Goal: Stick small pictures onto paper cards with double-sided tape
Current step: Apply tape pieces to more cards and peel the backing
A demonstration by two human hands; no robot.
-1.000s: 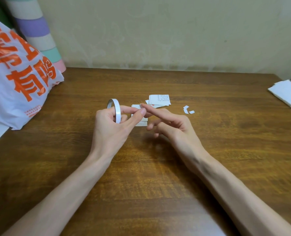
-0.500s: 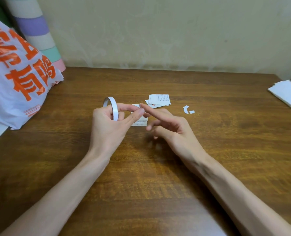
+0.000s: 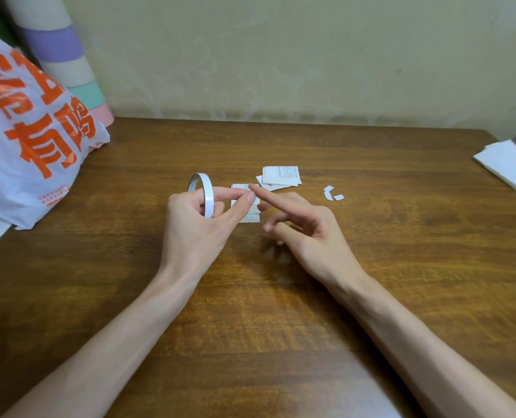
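Left hand (image 3: 196, 227): holding a thin white ring of double-sided tape (image 3: 206, 194) upright, index finger passing through the ring, thumb and index tips pinching together just right of it. Whether a tape end is sitting between those tips cannot be told.

Right hand (image 3: 306, 233): index finger stretching out straight to the left, its tip touching the left hand's pinched fingertips; the other fingers are curling under the palm. Whether this hand is gripping anything cannot be told.

Directly under and behind the meeting fingertips, a small white printed paper card (image 3: 247, 218) is lying flat on the brown wooden table (image 3: 250, 327), partly hidden by the left thumb. Just beyond it, to the right, a short stack of white printed cards (image 3: 280, 177) is lying. Farther right, a few small white paper scraps (image 3: 330, 193) are sitting close together.

At the table's far right edge: folded white paper (image 3: 507, 164). At the left edge: white plastic bag with orange characters (image 3: 24, 140), a pastel-striped roll (image 3: 60, 52) standing behind it.
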